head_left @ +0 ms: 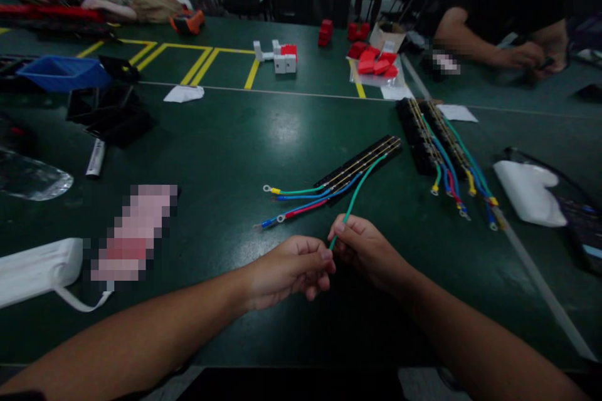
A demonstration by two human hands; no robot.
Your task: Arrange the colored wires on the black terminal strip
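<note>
A green wire (358, 187) runs from the far right end of a black terminal strip (348, 172) down to my hands. My right hand (364, 244) pinches this wire between thumb and fingers. Close beside it, my left hand (301, 266) is closed at the wire's near end, and the tip is hidden in its fingers. From the strip's left end come a green wire with a yellow-sleeved ring lug (275, 190), blue wires (301, 208) with blue sleeves, and a red wire (308, 207) with a ring lug.
More wired black strips (430, 138) lie at the right, near a white object (531, 191). At left are a pixelated phone-like item (138, 232), a white power bank (42, 266), a marker (96, 158) and a blue bin (63, 72). A co-worker's hands (536, 59) are across the table.
</note>
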